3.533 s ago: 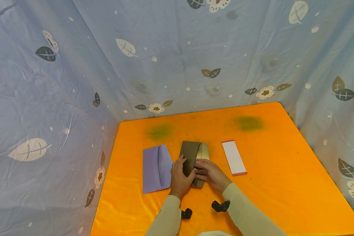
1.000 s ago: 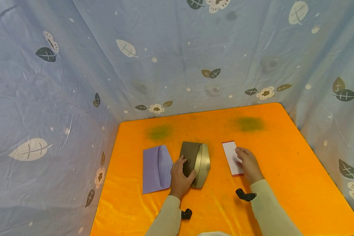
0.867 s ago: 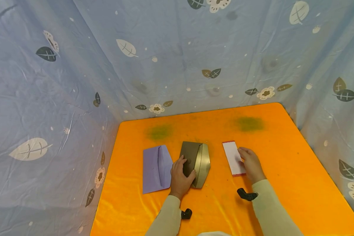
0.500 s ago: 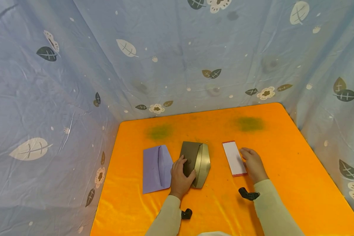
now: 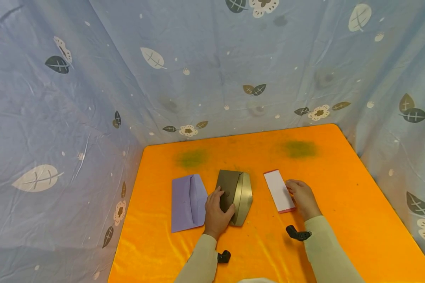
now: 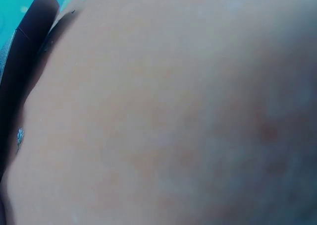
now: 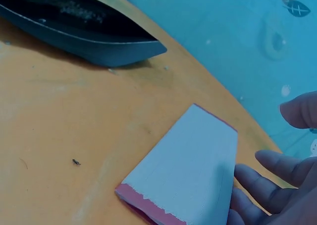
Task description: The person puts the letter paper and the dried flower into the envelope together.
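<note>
A brown envelope [image 5: 228, 179] with a gold inner flap [image 5: 246, 196] lies unfolded on the table. My left hand [image 5: 217, 216] rests on its front, fingers spread over the brown face and thumb by the flap's fold. To the right lies a narrow white card [image 5: 279, 192] with red ends. My right hand [image 5: 304, 199] is at that card's right long edge. In the right wrist view, the relaxed fingertips [image 7: 242, 173] meet the edge of the card [image 7: 188, 160], with the thumb raised apart. The left wrist view shows mostly blurred skin and a dark edge of the envelope [image 6: 34, 27].
A purple envelope [image 5: 181, 204] with its flap opened out lies left of the left hand. The table [image 5: 357, 220] has an orange cover with two greenish stains toward the back. A blue leaf-patterned curtain [image 5: 205, 51] encloses the back and sides.
My right hand left the brown envelope's flap, passed over the white card and came to its right edge. Within the last half second the card slid slightly left and turned. The left hand stayed put.
</note>
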Tool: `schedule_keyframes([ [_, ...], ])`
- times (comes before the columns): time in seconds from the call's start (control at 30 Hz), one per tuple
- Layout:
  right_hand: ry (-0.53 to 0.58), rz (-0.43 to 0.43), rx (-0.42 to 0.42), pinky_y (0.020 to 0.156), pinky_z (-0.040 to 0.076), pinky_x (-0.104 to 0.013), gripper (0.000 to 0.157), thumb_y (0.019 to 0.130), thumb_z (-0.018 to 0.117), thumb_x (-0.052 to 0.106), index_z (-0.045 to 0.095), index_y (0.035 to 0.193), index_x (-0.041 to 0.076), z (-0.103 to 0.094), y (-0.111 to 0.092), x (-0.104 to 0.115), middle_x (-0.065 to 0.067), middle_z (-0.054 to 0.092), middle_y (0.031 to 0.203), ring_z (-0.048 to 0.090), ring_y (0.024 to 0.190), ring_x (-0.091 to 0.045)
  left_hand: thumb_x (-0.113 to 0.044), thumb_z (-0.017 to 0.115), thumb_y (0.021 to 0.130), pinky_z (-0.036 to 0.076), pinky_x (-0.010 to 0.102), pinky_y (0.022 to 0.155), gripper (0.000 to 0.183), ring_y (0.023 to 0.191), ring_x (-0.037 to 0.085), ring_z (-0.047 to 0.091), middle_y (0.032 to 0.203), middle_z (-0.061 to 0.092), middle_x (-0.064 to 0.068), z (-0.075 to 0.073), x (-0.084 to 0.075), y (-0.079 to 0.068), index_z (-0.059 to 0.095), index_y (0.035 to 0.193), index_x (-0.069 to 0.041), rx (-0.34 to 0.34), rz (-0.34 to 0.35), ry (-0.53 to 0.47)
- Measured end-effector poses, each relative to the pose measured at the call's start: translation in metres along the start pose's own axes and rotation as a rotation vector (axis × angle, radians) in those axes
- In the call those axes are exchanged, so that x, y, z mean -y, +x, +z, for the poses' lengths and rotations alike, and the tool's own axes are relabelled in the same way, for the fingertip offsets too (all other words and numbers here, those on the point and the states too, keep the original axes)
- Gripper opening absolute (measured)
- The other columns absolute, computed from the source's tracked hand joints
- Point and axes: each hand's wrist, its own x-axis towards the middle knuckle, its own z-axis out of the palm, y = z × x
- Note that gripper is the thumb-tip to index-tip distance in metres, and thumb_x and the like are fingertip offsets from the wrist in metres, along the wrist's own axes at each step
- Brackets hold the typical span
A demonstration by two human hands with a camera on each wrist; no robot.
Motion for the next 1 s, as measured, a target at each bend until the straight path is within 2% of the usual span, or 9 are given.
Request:
schedule_keyframes([
  [0.27, 0.015, 0.006, 0.012, 0.119, 0.040, -0.053, 0.062, 0.116, 0.051, 0.036, 0.040, 0.159, -0.007, 0.001, -0.001, -0.001, -0.028, 0.039, 0.163, 0.046, 0.146, -0.046, -0.027, 0.082, 0.094, 0.033, 0.065, 0.117, 0.057, 0.144, 0.036, 0.048, 0.161, 0.052, 0.014, -0.002, -0.002, 0.000, 0.063, 0.143, -0.003, 0.020, -0.022, -0.010],
  [0.4, -0.020, 0.008, 0.029, 0.112, 0.049, -0.044, 0.063, 0.116, 0.054, 0.034, 0.038, 0.161, -0.007, 0.000, 0.000, -0.004, -0.027, 0.042, 0.162, 0.055, 0.138, -0.043, -0.027, 0.082, 0.094, 0.034, 0.065, 0.116, 0.057, 0.143, 0.036, 0.049, 0.161, 0.053, 0.014, -0.001, -0.002, 0.000, 0.064, 0.143, -0.003, 0.017, -0.017, -0.005],
  [0.53, -0.048, -0.005, 0.042, 0.097, 0.057, -0.034, 0.063, 0.114, 0.059, 0.029, 0.039, 0.160, -0.009, 0.002, 0.002, -0.007, -0.026, 0.057, 0.147, 0.067, 0.116, -0.033, -0.027, 0.081, 0.094, 0.033, 0.064, 0.118, 0.057, 0.144, 0.035, 0.048, 0.161, 0.052, 0.013, -0.001, -0.002, 0.000, 0.063, 0.143, -0.004, 0.022, -0.029, -0.005],
  [0.67, -0.058, -0.007, 0.076, 0.083, 0.060, -0.032, 0.057, 0.114, 0.060, 0.023, 0.043, 0.157, -0.011, 0.005, 0.003, -0.011, -0.020, 0.067, 0.129, 0.069, 0.099, -0.023, -0.029, 0.080, 0.095, 0.032, 0.062, 0.120, 0.058, 0.145, 0.033, 0.047, 0.163, 0.051, 0.010, -0.001, -0.002, 0.000, 0.063, 0.144, -0.005, 0.039, -0.050, -0.006],
  [0.87, 0.065, 0.028, 0.142, 0.082, 0.064, -0.037, 0.046, 0.115, 0.056, 0.012, 0.048, 0.152, -0.013, 0.011, 0.005, -0.018, -0.015, 0.071, 0.117, 0.075, 0.094, -0.023, -0.029, 0.081, 0.095, 0.031, 0.061, 0.121, 0.058, 0.146, 0.033, 0.046, 0.164, 0.050, 0.009, -0.001, -0.001, 0.000, 0.062, 0.145, -0.006, 0.050, -0.057, 0.002],
  [1.0, 0.060, 0.032, 0.148, 0.080, 0.065, -0.037, 0.047, 0.114, 0.059, 0.015, 0.050, 0.150, -0.013, 0.016, 0.005, -0.021, -0.016, 0.072, 0.112, 0.076, 0.092, -0.024, -0.029, 0.081, 0.095, 0.031, 0.061, 0.120, 0.058, 0.146, 0.033, 0.046, 0.164, 0.050, 0.010, -0.001, -0.001, 0.000, 0.062, 0.145, -0.006, 0.044, -0.047, 0.006],
])
